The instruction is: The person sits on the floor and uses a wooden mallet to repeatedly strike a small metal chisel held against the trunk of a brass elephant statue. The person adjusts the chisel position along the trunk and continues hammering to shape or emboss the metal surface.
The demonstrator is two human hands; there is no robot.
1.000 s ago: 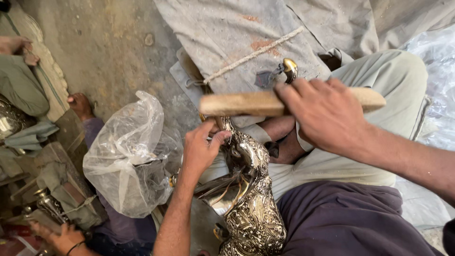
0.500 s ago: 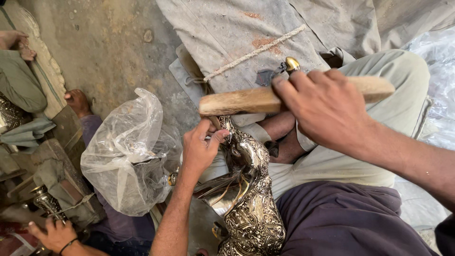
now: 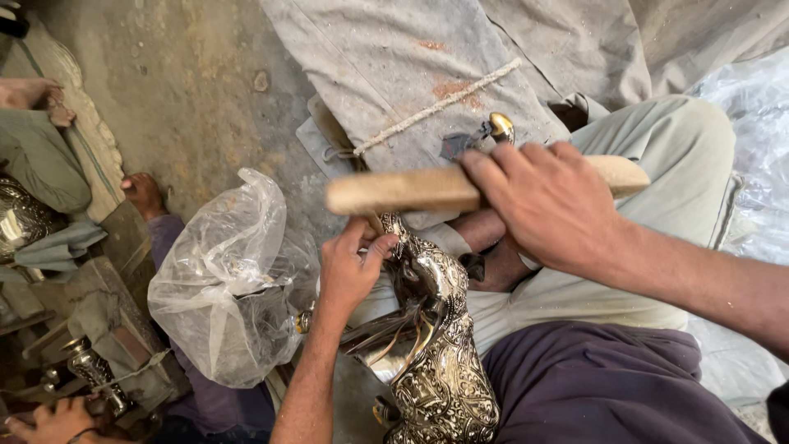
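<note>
Two bare forearms, no sleeves in view, no rings, watch or bands on either. Left hand and right hand both uncovered. Loose pale grey-green trousers over one bent leg, creased at the knee. Dark purple cloth over the near leg. Bare foot between them.

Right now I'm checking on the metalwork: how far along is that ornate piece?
Its patterned body already looks fully engraved and polished. In hand: the left hand grips the piece near its top, while the right hand holds a wooden stick above it. How much is left I cannot tell; a similar piece sits with another person nearby.
</note>
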